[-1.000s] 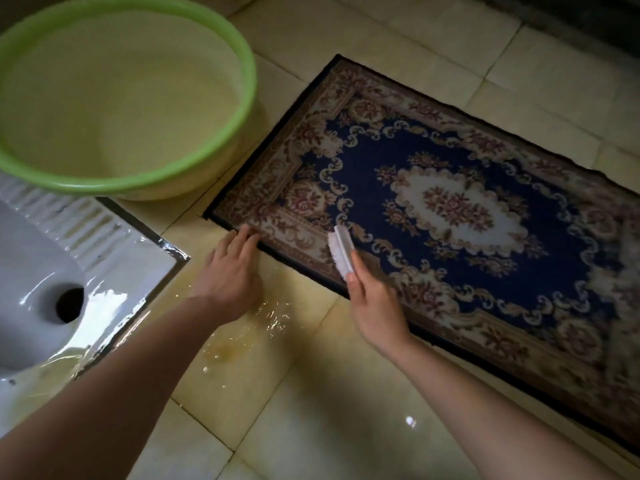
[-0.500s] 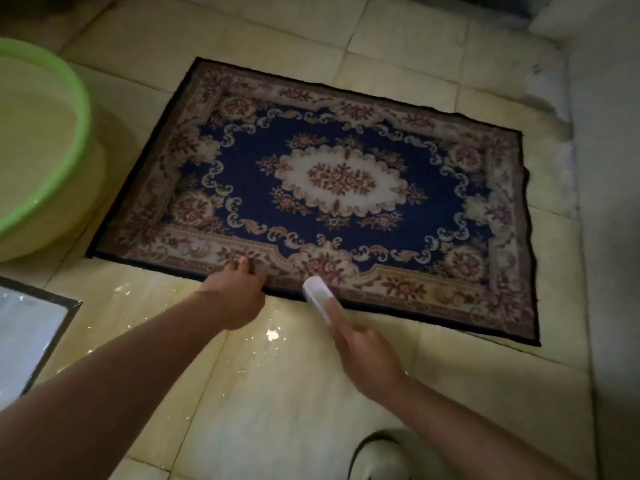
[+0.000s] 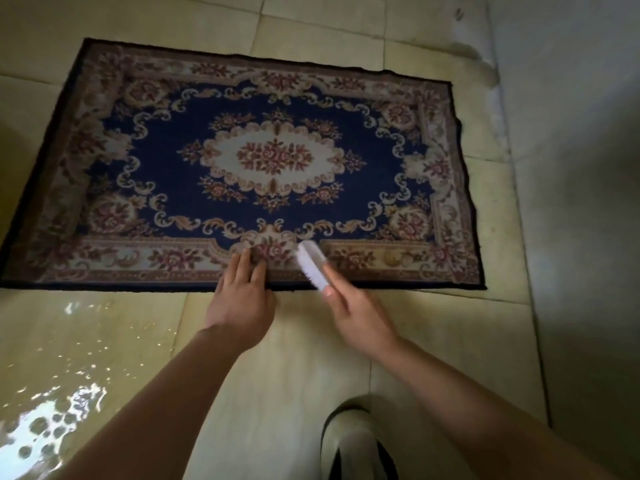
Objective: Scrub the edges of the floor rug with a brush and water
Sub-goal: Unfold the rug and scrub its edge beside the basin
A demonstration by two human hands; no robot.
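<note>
The rug [image 3: 270, 161] is lying flat on wet tiles [image 3: 433, 334]. At its near edge the right hand [image 3: 360, 320] is gripping a white brush [image 3: 311, 265], while the left hand [image 3: 242, 299] is pressing beside it with straight fingers. A shoe [image 3: 353, 441] is standing nearby.

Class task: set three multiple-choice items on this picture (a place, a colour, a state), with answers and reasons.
1. Where is the white plastic scrub brush?
A. at the near border of the patterned floral floor rug
B. on its centre medallion
C. on bare tiles

2. What colour is the rug's inner field?
A. green
B. dark blue
C. orange

3. How is the left hand?
A. gripping the brush
B. flat, fingers straight, on the rug's near edge
C. raised in the air

Answers: 1 A, the right hand holds it over the near border. 2 B, dark blue lies inside the floral border. 3 B, its straight fingers press the border.
</note>
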